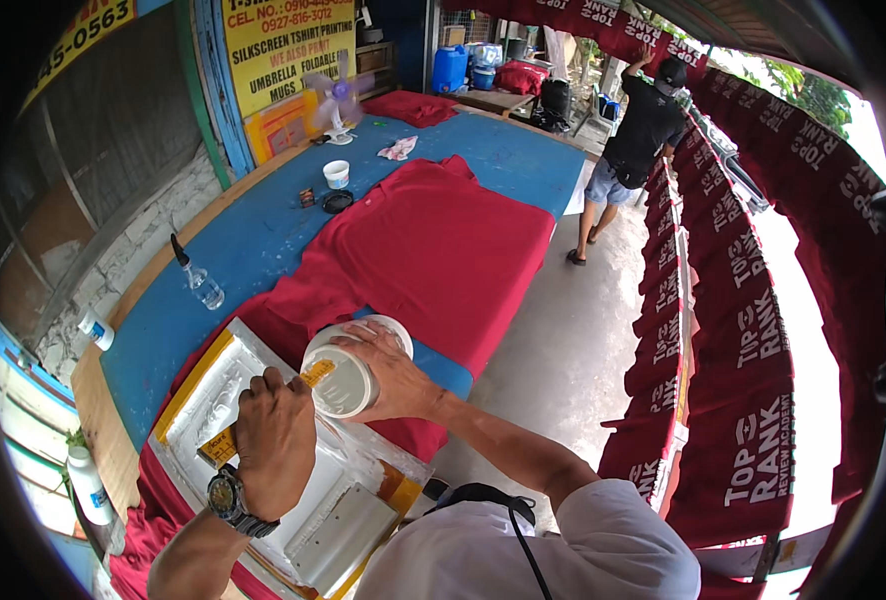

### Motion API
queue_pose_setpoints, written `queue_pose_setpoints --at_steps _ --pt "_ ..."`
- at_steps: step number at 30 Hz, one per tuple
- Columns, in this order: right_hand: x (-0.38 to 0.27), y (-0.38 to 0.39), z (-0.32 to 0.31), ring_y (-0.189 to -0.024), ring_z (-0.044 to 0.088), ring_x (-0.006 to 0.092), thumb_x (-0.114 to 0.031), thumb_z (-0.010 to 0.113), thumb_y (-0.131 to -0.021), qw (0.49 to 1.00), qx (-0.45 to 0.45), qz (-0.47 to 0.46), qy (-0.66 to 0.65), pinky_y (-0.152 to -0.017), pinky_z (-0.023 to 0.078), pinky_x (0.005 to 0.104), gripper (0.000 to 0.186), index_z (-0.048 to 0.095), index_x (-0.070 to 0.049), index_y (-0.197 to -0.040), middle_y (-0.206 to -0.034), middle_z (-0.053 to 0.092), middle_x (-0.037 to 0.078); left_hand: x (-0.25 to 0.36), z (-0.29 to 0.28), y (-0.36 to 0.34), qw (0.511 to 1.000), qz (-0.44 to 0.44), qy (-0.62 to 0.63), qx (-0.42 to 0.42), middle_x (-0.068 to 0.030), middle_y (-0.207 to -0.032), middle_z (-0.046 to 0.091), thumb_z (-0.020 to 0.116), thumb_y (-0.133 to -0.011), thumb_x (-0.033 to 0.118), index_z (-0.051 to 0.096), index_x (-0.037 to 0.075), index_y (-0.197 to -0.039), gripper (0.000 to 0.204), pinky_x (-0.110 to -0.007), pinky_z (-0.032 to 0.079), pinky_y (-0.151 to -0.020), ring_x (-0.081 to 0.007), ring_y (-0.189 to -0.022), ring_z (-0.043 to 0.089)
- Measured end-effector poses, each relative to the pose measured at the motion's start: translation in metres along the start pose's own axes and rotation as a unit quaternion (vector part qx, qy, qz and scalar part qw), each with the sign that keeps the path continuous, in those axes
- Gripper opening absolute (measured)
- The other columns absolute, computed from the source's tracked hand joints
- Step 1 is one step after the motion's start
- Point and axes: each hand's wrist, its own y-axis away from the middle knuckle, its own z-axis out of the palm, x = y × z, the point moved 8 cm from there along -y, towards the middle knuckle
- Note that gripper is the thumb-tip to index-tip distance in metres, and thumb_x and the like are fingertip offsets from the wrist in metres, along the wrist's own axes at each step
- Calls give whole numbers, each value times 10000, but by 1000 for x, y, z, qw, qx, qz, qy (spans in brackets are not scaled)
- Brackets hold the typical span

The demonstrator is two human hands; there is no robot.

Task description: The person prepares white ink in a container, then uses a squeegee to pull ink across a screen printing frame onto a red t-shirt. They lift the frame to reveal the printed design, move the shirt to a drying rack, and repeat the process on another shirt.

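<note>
My left hand (268, 430), with a wristwatch, is closed around a yellow flat scraper (218, 445), whose far tip meets a white plastic tub (341, 390). My right hand (383, 365) grips that tub, tilted beside my left hand. A larger round white container or lid (368, 330) sits just behind the tub, partly covered by my fingers; I cannot tell whether I hold it too. Below both hands lies a screen frame (323, 520) with yellow edges and smears of white paste, on red fabric (428, 250) spread over the blue table (518, 150).
Bottles (206, 288), a white cup (336, 173), a black lid (337, 200) and a small fan (340, 92) stand along the table's left and back. A person (638, 135) in dark clothes reaches up in the walkway beside rows of hanging printed red cloths (733, 330). Blue containers (449, 68) are behind.
</note>
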Motion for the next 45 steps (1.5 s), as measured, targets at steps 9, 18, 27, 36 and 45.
queue_pose_setpoints --at_steps 9,18,27,36,45 --pt "3 1 4 -1552 390 419 -460 972 -693 1000 -3 -2 11 -1293 246 638 1077 444 -62 -1543 -1582 504 197 -6 2 1 999 34 24 31 -226 -999 697 640 -909 24 747 -29 -970 134 -443 590 -839 -361 -973 710" --pt "3 -1 5 -1562 375 410 -437 965 -662 1000 -10 10 3 -1294 244 627 1117 421 -62 -1562 -1583 498 202 -7 14 -10 999 34 11 -12 -246 -988 708 626 -933 29 768 -2 -1014 166 -482 573 -840 -389 -966 708" --pt "7 1 7 -1552 373 437 -461 993 -638 1000 -10 26 -4 -1292 252 618 1149 417 -112 -1569 -1598 460 229 -10 10 -22 999 34 13 -35 -271 -1034 690 621 -961 42 785 -15 -991 176 -510 580 -852 -422 -973 712" --pt "2 1 7 -1539 391 421 -457 976 -658 1000 5 23 -1 -1281 265 616 1125 408 -107 -1564 -1589 465 212 -15 12 -27 998 57 11 4 -266 -939 704 639 -926 40 775 -10 -920 145 -540 570 -800 -442 -889 713" --pt "-1 4 4 -1541 386 429 -428 978 -625 1000 3 29 3 -1279 279 624 1147 410 -125 -1575 -1597 453 213 -21 19 -36 998 61 13 -3 -260 -936 735 673 -886 41 794 20 -901 124 -548 583 -789 -447 -888 737"
